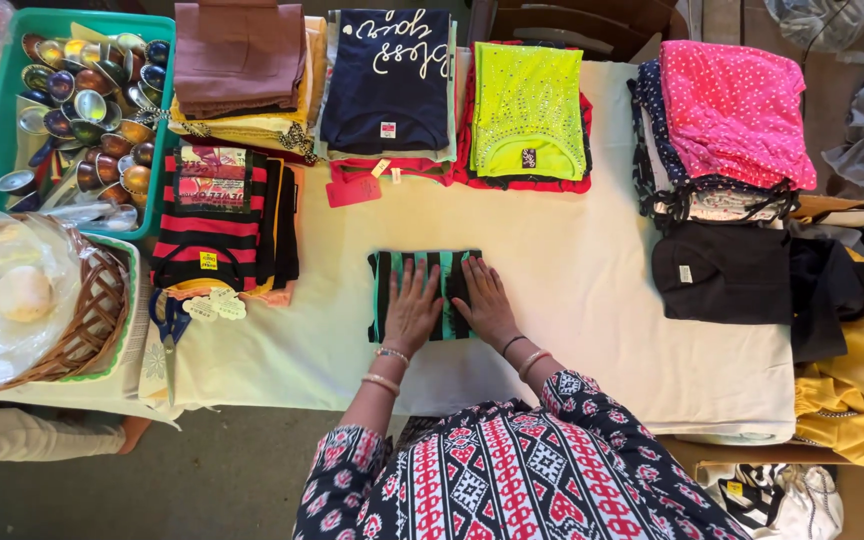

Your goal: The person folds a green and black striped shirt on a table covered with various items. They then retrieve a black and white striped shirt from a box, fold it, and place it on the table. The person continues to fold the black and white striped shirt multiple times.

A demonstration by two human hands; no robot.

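Around the frame's middle lie folded stacks: a striped pile (214, 225) left, a neon top (527, 110) above, scissors (169, 325) lower left. Both the left hand (412, 308) and right hand (484, 300) press flat, fingers spread, on a folded green-striped shirt (422, 293) at the counter's (572, 290) centre.

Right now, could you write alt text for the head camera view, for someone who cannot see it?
Seen from above, a person's left hand and right hand press flat on a folded black and teal striped garment on a cloth-covered table. Stacks of folded clothes line the far edge, with blue-handled scissors, a wicker basket and a green tray of small metal bowls to the left.
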